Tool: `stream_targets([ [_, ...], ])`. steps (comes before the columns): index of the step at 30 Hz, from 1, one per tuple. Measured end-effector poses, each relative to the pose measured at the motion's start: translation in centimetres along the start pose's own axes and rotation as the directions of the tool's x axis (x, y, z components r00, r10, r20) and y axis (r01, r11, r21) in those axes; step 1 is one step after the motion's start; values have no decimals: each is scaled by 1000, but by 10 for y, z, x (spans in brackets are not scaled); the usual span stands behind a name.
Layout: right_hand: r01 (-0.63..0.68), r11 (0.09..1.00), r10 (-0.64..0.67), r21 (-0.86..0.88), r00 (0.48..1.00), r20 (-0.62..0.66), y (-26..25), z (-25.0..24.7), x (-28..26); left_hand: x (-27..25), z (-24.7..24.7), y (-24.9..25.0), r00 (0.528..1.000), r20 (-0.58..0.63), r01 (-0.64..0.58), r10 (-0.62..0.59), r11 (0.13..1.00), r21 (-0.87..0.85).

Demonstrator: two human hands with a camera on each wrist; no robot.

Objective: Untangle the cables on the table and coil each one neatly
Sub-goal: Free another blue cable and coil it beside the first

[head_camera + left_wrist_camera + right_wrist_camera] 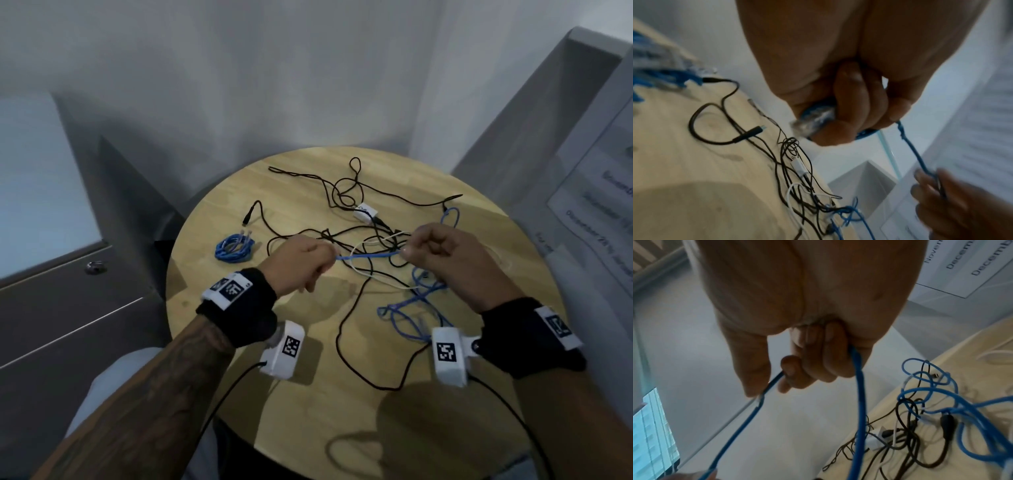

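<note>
Above the desk (308, 394), the left hand (301, 262) and right hand (442, 253) each clench the blue cable (368, 254), taut along nine-to-three, its slack tangled toward five o'clock.

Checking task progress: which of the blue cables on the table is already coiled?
The blue cable coil left of the left hand, lying apart as a tight bundle. The other blue cable is stretched between both hands, its rest tangled with black and white cables.

- Dim, soft, cool light; arm shadows on table (308, 428) near edge.
- Head view bends at edges.
- Wrist views blurred, hands dark vs bright walls.
</note>
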State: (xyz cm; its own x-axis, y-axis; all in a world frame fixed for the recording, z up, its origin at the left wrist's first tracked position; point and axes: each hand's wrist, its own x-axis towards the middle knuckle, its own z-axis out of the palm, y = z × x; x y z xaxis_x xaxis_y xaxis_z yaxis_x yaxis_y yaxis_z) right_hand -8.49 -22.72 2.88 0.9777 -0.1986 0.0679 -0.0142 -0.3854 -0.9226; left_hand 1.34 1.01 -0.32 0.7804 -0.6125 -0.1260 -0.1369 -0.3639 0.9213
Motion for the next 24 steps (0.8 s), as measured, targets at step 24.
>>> stream_targets([
  [24, -8, 1000, 9, -3, 950, 313, -8, 84, -47, 14, 5, -21, 948, -315, -198, -37, 708, -678],
])
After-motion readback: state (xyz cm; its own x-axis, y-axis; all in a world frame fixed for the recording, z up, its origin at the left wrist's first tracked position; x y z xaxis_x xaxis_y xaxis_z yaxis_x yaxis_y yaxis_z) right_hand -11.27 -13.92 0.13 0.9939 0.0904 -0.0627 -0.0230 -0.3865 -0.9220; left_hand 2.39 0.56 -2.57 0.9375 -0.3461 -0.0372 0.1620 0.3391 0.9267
